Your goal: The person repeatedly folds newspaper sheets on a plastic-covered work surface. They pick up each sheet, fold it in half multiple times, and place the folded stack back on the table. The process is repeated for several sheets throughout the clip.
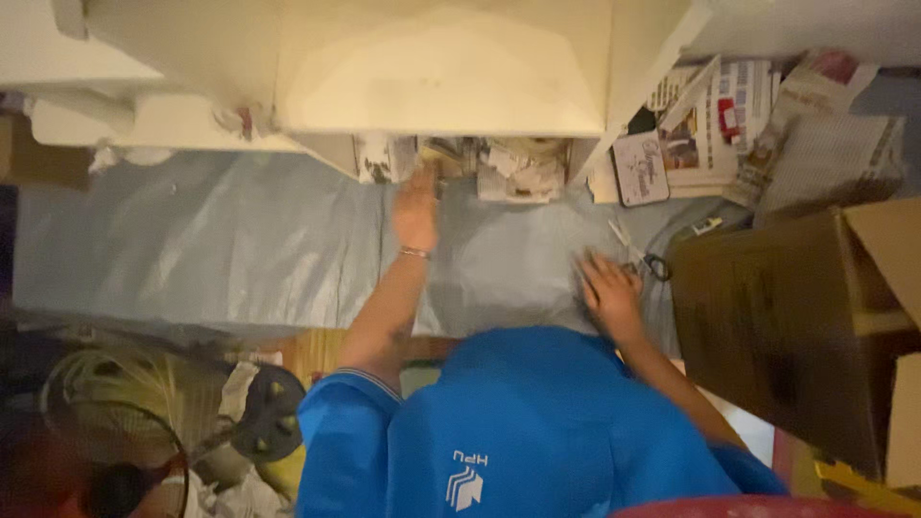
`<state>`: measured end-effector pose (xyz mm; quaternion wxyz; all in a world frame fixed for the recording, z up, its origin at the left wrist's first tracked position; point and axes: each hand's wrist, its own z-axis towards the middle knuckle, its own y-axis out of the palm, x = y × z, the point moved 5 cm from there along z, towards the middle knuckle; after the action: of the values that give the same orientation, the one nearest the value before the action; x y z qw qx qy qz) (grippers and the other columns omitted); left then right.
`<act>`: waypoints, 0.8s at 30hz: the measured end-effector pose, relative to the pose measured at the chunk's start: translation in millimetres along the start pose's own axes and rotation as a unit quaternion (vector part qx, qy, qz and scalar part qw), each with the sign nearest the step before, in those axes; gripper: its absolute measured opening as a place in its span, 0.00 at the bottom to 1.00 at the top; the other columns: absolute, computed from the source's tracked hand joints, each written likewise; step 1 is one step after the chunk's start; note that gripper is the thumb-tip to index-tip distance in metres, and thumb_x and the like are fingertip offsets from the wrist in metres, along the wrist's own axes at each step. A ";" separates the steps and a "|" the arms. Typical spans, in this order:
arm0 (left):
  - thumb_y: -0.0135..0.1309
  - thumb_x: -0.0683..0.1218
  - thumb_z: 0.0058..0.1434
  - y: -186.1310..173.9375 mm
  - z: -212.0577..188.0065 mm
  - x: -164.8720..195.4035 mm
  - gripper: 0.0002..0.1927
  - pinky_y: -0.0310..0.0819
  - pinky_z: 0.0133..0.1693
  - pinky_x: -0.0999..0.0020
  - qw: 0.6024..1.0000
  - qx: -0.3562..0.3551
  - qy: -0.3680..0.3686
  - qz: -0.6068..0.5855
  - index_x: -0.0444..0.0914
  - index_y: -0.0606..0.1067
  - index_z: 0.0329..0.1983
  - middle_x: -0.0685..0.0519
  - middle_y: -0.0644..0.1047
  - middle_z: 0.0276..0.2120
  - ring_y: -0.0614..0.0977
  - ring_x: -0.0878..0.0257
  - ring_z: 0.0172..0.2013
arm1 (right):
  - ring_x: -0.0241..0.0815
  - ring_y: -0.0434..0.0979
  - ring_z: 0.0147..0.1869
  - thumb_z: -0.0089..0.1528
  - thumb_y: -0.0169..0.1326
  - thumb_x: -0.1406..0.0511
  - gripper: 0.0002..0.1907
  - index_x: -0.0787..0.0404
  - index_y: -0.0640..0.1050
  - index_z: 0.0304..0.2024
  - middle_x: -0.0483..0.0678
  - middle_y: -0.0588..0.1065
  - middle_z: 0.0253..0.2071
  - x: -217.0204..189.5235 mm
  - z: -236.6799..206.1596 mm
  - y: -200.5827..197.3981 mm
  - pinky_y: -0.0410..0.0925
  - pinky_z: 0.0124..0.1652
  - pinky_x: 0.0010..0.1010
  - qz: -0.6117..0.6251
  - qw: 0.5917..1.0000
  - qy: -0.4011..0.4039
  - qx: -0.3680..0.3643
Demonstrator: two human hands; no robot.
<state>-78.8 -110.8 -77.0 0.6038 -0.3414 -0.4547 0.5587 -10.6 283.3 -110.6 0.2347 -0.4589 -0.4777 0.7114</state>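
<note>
Left hand [414,206] reaches to 12 o'clock, its fingertips at the scrap pile [518,168] under the white cabinet [441,67]; only the back of the hand shows, so I can't tell if it pinches anything. Right hand [609,293] is at 2 o'clock, fingers spread, palm flat on the grey sheet [211,249], just beside the scissors [654,264]. Progress, as a judgement: the scraps lie heaped at the cabinet foot, nothing clearly lifted, the sheet mostly bare, so most of the pile looks unhandled. Counts: two hands, one pair of scissors, one scrap pile, one cabinet, one sheet. One cardboard box [767,307] at 3 o'clock, flap open. Newspapers [739,115] at 1 o'clock, several, overlapping, no exact count. One fan [106,432] at 8 o'clock.
</note>
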 end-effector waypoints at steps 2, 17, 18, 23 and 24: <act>0.47 0.46 0.66 -3.3 32.1 -30.1 0.32 0.59 0.69 0.54 0.996 -0.043 -0.044 0.069 0.39 0.61 0.74 0.47 0.64 0.72 0.66 0.53 0.69 | 0.50 0.61 0.75 0.66 0.48 0.60 0.26 0.54 0.69 0.68 0.52 0.63 0.73 2.0 -10.0 -0.9 0.52 0.65 0.52 -0.017 0.999 -0.009 -0.026; 0.30 0.61 0.73 41.4 136.7 -40.7 0.33 0.43 0.70 0.37 0.925 -0.356 -0.131 -0.002 0.38 0.58 0.74 0.42 0.55 0.74 0.54 0.42 0.72 | 0.53 0.52 0.76 0.64 0.48 0.53 0.34 0.45 0.58 0.72 0.44 0.53 0.76 -6.1 -11.0 0.4 0.49 0.67 0.57 -0.153 0.970 0.064 -0.178; 0.30 0.61 0.73 47.1 138.7 -41.7 0.33 0.44 0.70 0.38 0.926 -0.356 -0.123 -0.005 0.38 0.59 0.74 0.42 0.56 0.74 0.54 0.42 0.72 | 0.52 0.53 0.75 0.64 0.48 0.52 0.35 0.44 0.57 0.73 0.44 0.53 0.76 -9.5 -11.4 6.8 0.50 0.67 0.58 -0.178 0.958 0.090 -0.209; 0.31 0.60 0.74 60.1 105.2 -44.6 0.32 0.47 0.70 0.40 0.943 -0.314 -0.108 -0.005 0.36 0.62 0.73 0.41 0.60 0.73 0.58 0.42 0.71 | 0.54 0.67 0.61 0.63 0.49 0.55 0.25 0.52 0.68 0.62 0.50 0.66 0.62 -35.5 9.0 4.1 0.61 0.57 0.53 -0.126 0.961 0.178 -0.172; 0.31 0.60 0.74 57.9 94.6 -47.4 0.32 0.48 0.70 0.41 0.948 -0.297 -0.112 -0.006 0.36 0.63 0.73 0.40 0.61 0.73 0.59 0.42 0.71 | 0.55 0.70 0.58 0.63 0.50 0.56 0.23 0.54 0.71 0.59 0.52 0.69 0.58 -30.9 23.3 -1.0 0.63 0.54 0.52 -0.064 0.959 0.215 -0.174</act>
<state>-186.1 -158.3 -104.8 0.4235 -0.4381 -0.6667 0.4293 -16.7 249.1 -93.6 0.2937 -0.6028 -0.5609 0.4856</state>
